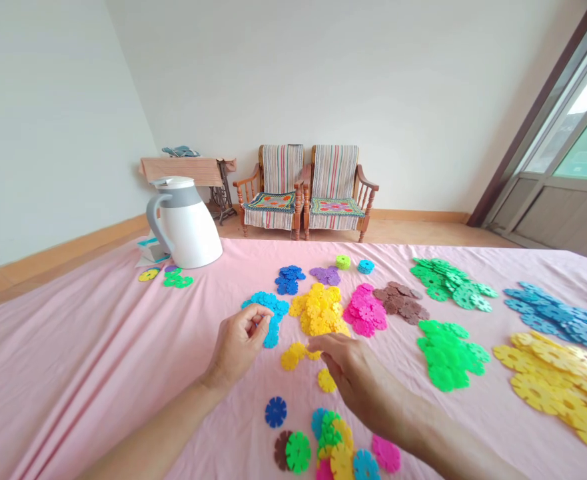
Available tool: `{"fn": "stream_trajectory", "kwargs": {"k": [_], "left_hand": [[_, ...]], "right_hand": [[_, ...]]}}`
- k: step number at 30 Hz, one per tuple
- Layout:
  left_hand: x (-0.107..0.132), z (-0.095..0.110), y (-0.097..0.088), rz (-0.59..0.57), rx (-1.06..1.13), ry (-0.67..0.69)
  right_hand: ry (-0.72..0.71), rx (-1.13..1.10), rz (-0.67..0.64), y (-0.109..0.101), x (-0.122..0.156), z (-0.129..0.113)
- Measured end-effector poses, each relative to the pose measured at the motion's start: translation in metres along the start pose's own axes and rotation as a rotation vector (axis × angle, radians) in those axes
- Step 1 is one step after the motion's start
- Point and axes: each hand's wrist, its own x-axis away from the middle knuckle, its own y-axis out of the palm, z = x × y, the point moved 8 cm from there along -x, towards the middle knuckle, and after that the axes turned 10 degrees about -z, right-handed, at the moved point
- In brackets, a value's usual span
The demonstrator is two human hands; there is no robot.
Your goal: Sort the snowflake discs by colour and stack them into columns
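Observation:
My left hand point(239, 341) is closed in a pinch, thumb against fingertips, just in front of a pile of light blue notched plastic discs point(268, 307). Whatever it may hold is too small or hidden to make out. My right hand point(358, 373) reaches in palm down, fingers stretched out, its fingertips over a yellow notched disc point(314, 355). Other yellow discs point(290, 359) lie beside that one, and a single yellow disc point(326, 381) lies beneath the right hand. Beyond both hands rises a heap of yellow discs point(320, 310).
Around it sit pink point(366, 311), brown point(400, 301), purple point(325, 275) and dark blue piles point(289, 279). Larger green point(450, 357), blue point(558, 313) and yellow discs point(556, 387) lie right. Mixed discs point(342, 460) are nearest me. A white jug point(190, 230) stands back left on the pink cloth point(173, 373).

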Motion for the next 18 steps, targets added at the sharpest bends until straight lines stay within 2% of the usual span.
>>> {"fn": "stream_trajectory", "kwargs": {"k": [4, 6, 8, 11, 13, 16, 18], "left_hand": [[-0.001, 0.0, 0.001, -0.008, 0.01, -0.01], [-0.001, 0.002, 0.0, -0.007, -0.004, -0.009], [-0.001, 0.002, 0.0, -0.009, -0.02, -0.004], [-0.001, 0.001, 0.0, -0.017, -0.029, -0.002], [-0.001, -0.001, 0.001, -0.024, -0.029, -0.004], [-0.001, -0.003, 0.002, -0.029, -0.028, -0.007], [-0.001, -0.004, 0.002, -0.028, -0.026, -0.01]], "right_hand": [[-0.2, -0.057, -0.148, 0.021, 0.001, -0.025], [-0.241, -0.026, -0.176, 0.028, 0.001, -0.029], [-0.201, 0.015, -0.118, 0.023, 0.0, -0.023], [-0.07, 0.027, -0.051, 0.004, 0.002, -0.009], [-0.016, 0.011, -0.111, -0.002, 0.007, -0.006], [-0.016, 0.029, -0.266, 0.002, 0.013, -0.011], [0.005, 0.058, -0.268, 0.001, 0.014, -0.008]]}}
